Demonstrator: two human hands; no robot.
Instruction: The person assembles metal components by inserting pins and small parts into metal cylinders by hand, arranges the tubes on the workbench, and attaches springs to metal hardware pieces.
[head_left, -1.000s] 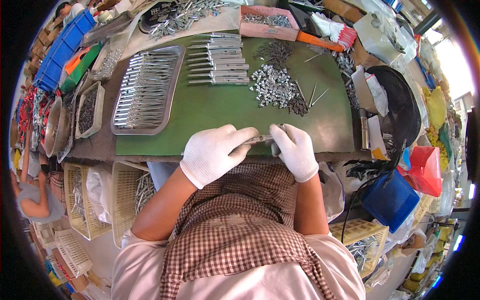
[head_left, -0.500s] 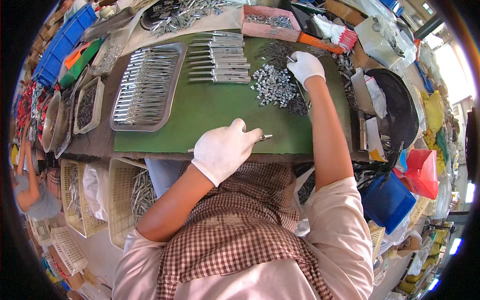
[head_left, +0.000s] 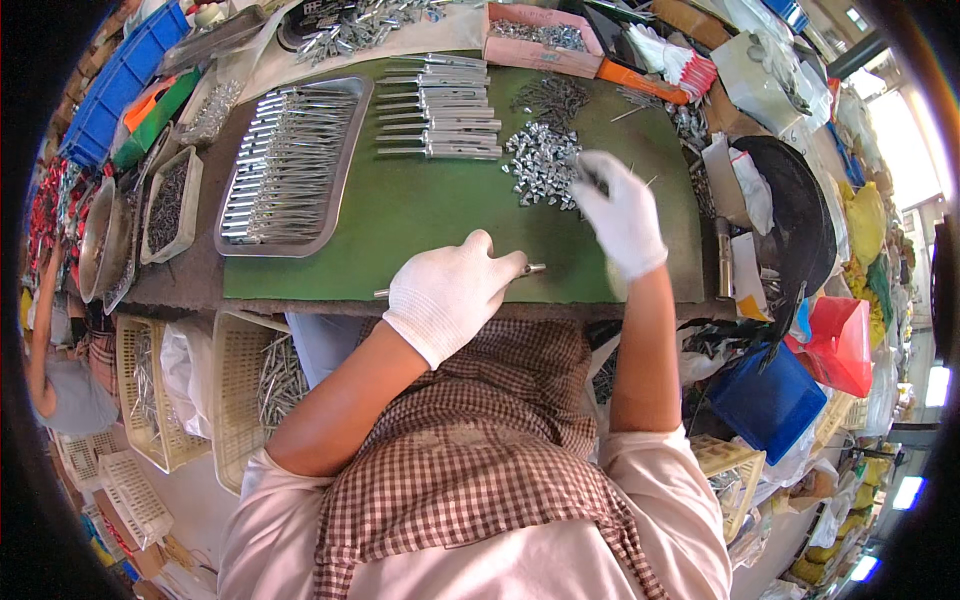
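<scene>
My left hand (head_left: 445, 295), in a white knit glove, is closed around a thin silver metal rod (head_left: 535, 268) near the mat's front edge. Both of the rod's ends stick out from the fist. Over the right part of the green mat (head_left: 420, 220) is my gloved right hand (head_left: 622, 215), slightly blurred. Its fingers curl together; anything between them is too small to make out. Beside those fingertips lies a pile of small silver metal pieces (head_left: 540, 165). Dark thin pins (head_left: 552, 100) lie heaped behind it. A row of silver rods (head_left: 440, 105) rests at the mat's back.
At left, a metal tray (head_left: 330, 235) holds many similar rods. A pink box (head_left: 545, 40) of small parts stands at the back, near orange-handled tool (head_left: 643, 80). Small white box (head_left: 750, 280) and black bag (head_left: 790, 200) sit right. Plastic baskets (head_left: 235, 400) stand below the table's edge.
My right hand has come back from the dark pins toward me, now beside the silver pieces. My left hand keeps its hold on the rod, nearly still. The view has shifted slightly.
</scene>
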